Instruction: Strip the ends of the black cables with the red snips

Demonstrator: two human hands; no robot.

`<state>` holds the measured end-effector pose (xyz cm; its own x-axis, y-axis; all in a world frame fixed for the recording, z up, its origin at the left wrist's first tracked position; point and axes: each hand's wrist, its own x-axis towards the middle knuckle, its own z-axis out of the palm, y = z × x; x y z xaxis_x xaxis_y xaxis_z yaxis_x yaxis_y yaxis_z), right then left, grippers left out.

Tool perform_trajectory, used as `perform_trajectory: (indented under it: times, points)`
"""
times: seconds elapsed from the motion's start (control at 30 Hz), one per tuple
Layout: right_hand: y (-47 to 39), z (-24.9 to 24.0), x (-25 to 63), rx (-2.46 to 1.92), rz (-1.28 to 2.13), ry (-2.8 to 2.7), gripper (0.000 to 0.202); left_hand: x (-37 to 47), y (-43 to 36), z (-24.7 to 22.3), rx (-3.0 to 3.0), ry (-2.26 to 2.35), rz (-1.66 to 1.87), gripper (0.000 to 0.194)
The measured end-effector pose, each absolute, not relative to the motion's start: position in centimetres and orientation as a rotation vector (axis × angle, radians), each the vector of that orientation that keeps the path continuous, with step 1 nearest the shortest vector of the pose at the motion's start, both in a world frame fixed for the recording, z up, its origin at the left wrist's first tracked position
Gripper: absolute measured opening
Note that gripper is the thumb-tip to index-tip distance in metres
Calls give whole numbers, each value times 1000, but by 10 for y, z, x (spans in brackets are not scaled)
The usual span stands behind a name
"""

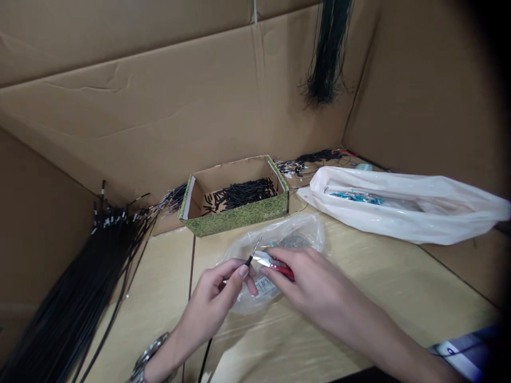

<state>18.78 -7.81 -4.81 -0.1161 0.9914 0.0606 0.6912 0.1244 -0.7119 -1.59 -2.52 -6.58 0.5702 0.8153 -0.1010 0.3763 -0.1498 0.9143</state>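
Observation:
Pinched between the thumb and fingers of my left hand [223, 287] is a black cable [249, 260], its thin, light-coloured end sticking up. My right hand [305, 271] is closed around small red-handled pliers [281, 267]. Their silver jaws lie close to the cable end; whether they touch it I cannot tell. Beneath both hands lies a clear plastic bag [247, 306] with a printed label, and small grey metallic pieces [293, 240] fill its far part.
A green patterned box [239, 218] holds short black tubes. Long black cables [67, 298] bundle at the left. To the right lies a white plastic bag [399, 229] with blue-and-silver pieces. Dark wires [329, 58] hang above. Cardboard walls [179, 106] enclose the table.

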Motion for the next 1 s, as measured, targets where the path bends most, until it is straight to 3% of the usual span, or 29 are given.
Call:
perform_trajectory:
  times: [0.47, 1.0]
  points:
    - [-79, -67, 182, -1636, 499, -1885, 12, -15, -20, -69, 1854, 1051, 498, 42]
    - [-63, -74, 170, -1756, 409, -2074, 25, -12, -19, -72, 2022, 1107, 427, 43]
